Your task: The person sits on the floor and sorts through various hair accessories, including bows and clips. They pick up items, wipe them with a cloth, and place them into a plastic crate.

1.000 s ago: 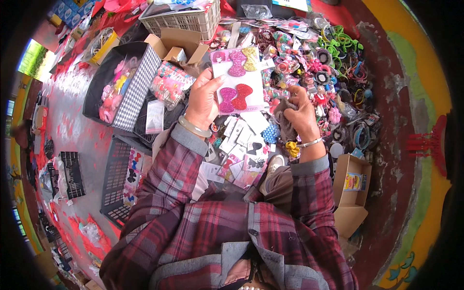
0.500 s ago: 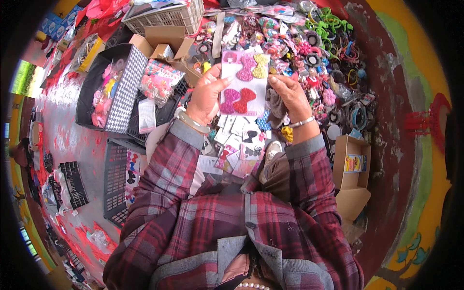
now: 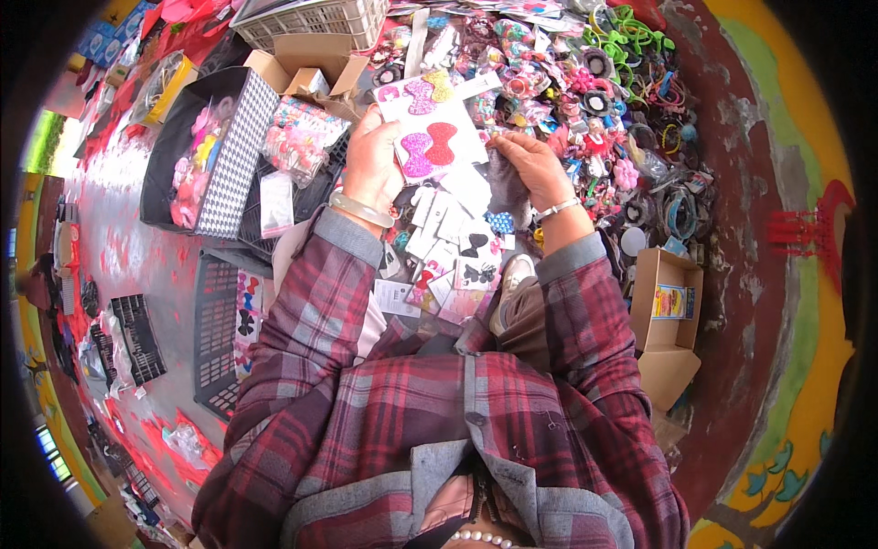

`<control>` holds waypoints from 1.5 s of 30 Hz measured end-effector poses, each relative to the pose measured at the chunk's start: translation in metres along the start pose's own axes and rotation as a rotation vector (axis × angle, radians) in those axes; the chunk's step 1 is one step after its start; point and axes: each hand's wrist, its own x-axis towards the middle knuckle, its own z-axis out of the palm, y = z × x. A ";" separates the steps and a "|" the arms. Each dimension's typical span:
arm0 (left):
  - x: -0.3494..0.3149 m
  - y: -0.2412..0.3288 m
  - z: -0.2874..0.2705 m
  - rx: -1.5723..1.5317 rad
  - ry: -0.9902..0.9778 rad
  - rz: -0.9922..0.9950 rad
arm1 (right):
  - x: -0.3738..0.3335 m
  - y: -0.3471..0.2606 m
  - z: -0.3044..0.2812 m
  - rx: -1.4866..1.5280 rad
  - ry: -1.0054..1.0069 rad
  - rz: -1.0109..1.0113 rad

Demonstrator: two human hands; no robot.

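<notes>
My left hand point(image 3: 373, 165) grips a white hair-bow card point(image 3: 416, 128) by its left edge. The card is tilted and carries glittery bows in pink, gold, magenta and red. At the card's right edge, the fingers of my right hand point(image 3: 538, 172) are pressed together; whatever they pinch is too small to make out. A white strip point(image 3: 477, 85) juts out beside the card's upper right corner. Below the hands lies a loose pile of white cards point(image 3: 439, 229), some bearing black bows point(image 3: 477, 273).
Beyond and to the right spreads a heap of hair accessories point(image 3: 594, 137). At left stand a houndstooth box point(image 3: 224, 165), an opened carton point(image 3: 315, 55) and a black plastic crate point(image 3: 215, 334). A beige basket point(image 3: 320, 23) is at the far side, an open cardboard box point(image 3: 663, 311) at right.
The hair-bow card has shifted left and up and now tilts. My left hand moved left with it, and my right hand moved slightly left and down. More white card shows beneath it.
</notes>
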 end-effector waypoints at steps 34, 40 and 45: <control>-0.019 -0.020 0.026 -0.004 -0.292 -0.174 | -0.032 -0.038 0.041 -0.821 0.372 -1.070; -0.017 -0.022 0.016 0.140 -0.217 -0.103 | -0.031 -0.041 0.044 -0.781 0.347 -0.973; -0.014 -0.021 0.012 0.265 -0.091 -0.015 | -0.034 -0.040 0.053 -0.683 0.384 -0.808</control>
